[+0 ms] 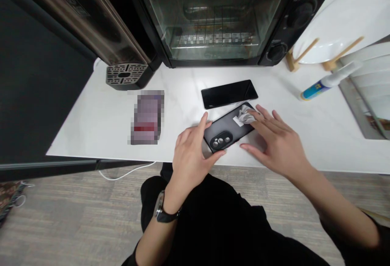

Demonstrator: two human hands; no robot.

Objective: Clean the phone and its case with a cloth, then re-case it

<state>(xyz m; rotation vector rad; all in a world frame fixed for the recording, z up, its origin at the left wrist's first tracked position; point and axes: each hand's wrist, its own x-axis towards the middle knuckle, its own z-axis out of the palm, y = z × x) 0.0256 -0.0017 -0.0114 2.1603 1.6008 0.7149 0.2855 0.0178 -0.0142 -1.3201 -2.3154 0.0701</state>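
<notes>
A black phone [224, 133] lies face down near the front edge of the white counter [100, 124], camera bump toward me. My left hand [190, 152] pinches its near end between thumb and forefinger, holding it steady. My right hand [271, 138] presses a small crumpled white wipe [242, 115] onto the phone's far end with its fingertips, fingers stretched out. A second black phone [229, 93] lies flat just behind, screen up.
A black toaster oven [213, 18] stands at the back, a dark coffee machine [122, 50] to its left. A blurred-out packet [146, 116] lies left of the phones. A spray bottle [326, 82] lies at right, beside white plates on a wooden rack [341, 18].
</notes>
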